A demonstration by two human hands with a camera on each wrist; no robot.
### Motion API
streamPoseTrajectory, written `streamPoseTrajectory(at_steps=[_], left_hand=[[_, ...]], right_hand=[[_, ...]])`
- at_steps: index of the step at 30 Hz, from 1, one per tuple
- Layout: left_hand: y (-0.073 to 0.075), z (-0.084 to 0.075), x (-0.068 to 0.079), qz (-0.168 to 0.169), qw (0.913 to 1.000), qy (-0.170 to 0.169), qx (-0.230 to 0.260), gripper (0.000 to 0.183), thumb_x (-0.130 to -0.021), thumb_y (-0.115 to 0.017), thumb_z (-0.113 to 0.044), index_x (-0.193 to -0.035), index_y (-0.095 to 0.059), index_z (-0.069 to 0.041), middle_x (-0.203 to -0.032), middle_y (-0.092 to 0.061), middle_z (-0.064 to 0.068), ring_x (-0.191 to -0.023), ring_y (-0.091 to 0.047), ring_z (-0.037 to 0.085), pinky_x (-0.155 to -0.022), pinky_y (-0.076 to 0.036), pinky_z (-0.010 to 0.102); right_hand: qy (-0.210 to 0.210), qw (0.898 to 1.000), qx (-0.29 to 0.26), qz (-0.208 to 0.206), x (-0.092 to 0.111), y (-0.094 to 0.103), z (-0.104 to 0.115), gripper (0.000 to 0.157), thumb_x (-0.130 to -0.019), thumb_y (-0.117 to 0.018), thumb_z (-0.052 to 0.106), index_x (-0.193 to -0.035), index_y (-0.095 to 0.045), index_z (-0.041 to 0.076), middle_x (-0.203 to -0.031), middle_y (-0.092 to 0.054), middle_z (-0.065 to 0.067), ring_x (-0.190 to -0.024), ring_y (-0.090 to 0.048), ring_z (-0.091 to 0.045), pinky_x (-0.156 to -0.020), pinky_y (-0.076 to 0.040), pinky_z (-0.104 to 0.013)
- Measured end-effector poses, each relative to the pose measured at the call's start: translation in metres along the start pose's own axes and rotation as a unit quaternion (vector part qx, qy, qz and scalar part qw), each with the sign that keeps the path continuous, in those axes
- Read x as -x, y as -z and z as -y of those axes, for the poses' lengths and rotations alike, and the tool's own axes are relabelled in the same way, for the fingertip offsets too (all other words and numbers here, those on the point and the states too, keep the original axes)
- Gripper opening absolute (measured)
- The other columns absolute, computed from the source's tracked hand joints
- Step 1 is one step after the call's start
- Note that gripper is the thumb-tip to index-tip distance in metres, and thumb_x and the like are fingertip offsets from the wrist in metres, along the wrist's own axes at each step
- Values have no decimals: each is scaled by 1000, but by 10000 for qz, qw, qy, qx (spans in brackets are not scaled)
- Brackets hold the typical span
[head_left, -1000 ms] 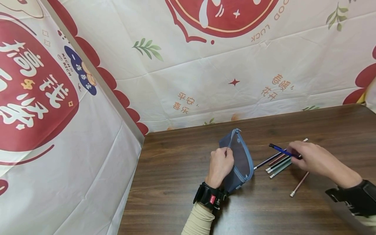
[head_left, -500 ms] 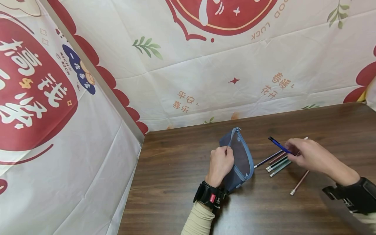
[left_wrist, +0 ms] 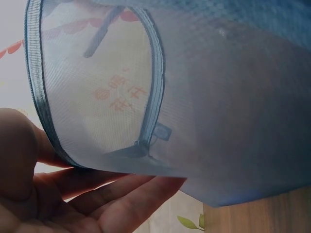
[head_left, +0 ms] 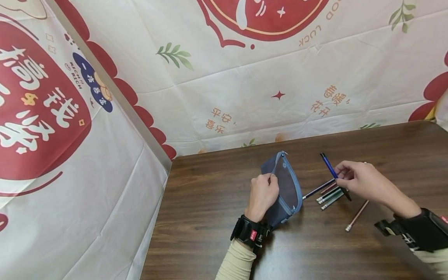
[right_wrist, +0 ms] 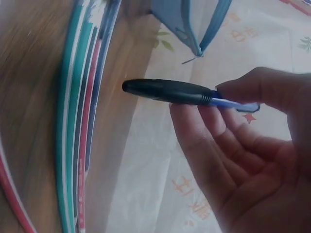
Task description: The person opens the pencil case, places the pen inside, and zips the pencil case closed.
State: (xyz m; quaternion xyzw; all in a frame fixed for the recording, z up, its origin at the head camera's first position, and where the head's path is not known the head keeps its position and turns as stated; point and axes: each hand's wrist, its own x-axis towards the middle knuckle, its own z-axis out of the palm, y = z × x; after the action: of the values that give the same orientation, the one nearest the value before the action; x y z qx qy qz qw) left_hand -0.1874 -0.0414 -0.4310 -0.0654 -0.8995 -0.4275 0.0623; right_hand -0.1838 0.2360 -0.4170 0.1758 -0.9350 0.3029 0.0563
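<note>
My left hand (head_left: pixel 263 194) pinches the near edge of a blue mesh zip pencil case (head_left: pixel 280 217), whose mouth gapes open. In the left wrist view, see-through mesh (left_wrist: pixel 233 107) fills most of the picture above the fingers. A blue pen (head_left: pixel 328 165) with a black grip is pinched between thumb and fingers of my right hand (head_left: pixel 365 181). The right wrist view shows the pen's black end (right_wrist: pixel 165 91) pointing away from the hand. Under and beside that hand lies a bunch of several pencils (head_left: pixel 329 198) in green, red and dark colours, partly hidden.
A lone reddish pencil (head_left: pixel 357 214) lies apart, nearer me than the bunch. The brown wooden table (head_left: pixel 203 217) meets a white printed cloth (head_left: pixel 210 97) at its back edge. Another printed cloth (head_left: pixel 115 194) hangs along the left side.
My right hand has lifted slightly and shifted left with the pen, which has turned more upright. The left hand and pencil case have stayed in place.
</note>
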Motion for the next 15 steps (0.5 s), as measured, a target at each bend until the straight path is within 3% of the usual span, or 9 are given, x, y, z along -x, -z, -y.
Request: streamPoseTrajectory(at_steps=[7,15], left_hand=[[0,0,0,8,10000,43,63,43,-96,-43,-25,-54,-43,-15,-46,-30,-3,-37,-32,13,-38,-27,23],[1,1,-1,30,10000,70,51,43,-97,-42,-25,-55,-43,-15,-46,-29,-3,-37,-31,14,-38,-26,23]], right_hand=[[-665,9944,-723,402,-3,3,4,18,-84,-66,9,-96,-62,-4,-80,-65,-9,-66,-61,-10,-55,-52,-28],[-1002,9822,-1368,809,-5,4,10,27,-91,-58,10,-108,-56,-12,-88,-68,-16,-68,-67,-16,-62,-58,-34]])
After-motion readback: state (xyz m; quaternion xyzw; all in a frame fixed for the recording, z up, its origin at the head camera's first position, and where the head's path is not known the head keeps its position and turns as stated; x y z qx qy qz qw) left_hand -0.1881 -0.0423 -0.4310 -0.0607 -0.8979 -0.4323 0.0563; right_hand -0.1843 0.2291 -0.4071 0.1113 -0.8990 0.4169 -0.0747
